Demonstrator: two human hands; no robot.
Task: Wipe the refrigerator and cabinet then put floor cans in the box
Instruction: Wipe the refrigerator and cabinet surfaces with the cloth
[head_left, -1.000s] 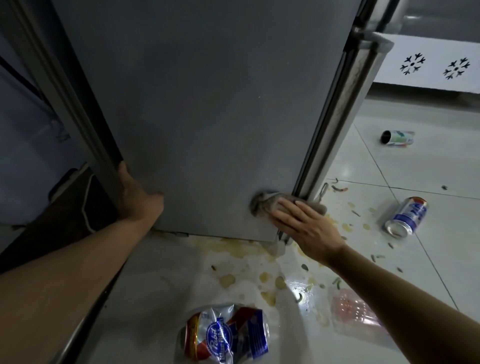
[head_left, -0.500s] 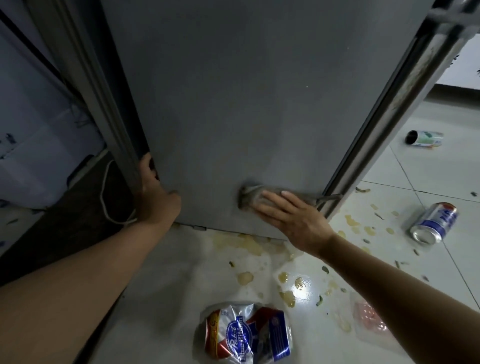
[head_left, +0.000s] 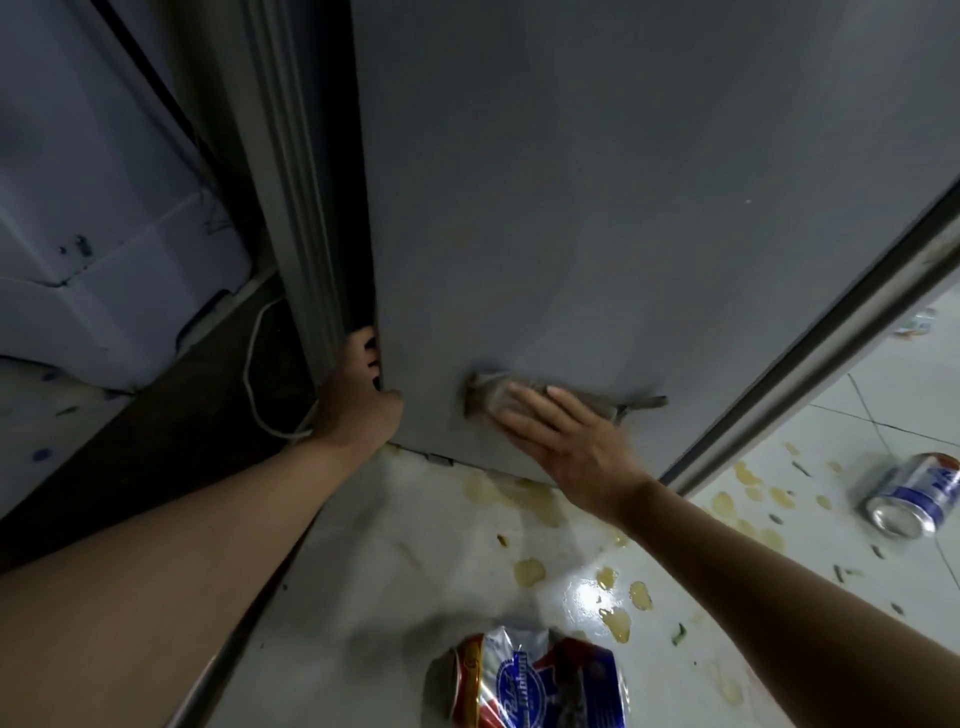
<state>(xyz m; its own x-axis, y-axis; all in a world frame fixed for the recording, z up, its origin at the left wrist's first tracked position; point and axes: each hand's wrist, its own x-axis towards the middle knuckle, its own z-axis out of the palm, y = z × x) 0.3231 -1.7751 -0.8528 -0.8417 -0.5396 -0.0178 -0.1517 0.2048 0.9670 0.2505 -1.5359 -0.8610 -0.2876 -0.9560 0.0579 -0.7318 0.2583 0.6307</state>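
The grey refrigerator door fills the upper middle of the view. My right hand lies flat on a grey cloth and presses it against the door's lower part. My left hand grips the door's left edge near its bottom corner. A crushed red, white and blue can lies on the floor below my arms. An uncrushed can lies on its side at the right. Part of a third can shows beyond the door's right edge.
Yellowish spills and green scraps dot the white tiled floor. A white cord runs over a dark strip of floor left of the refrigerator. A pale blue container stands at the far left.
My right hand has slid the cloth leftward along the door's lower part. The view has shifted left, so the cans on the right sit nearer the frame's edge.
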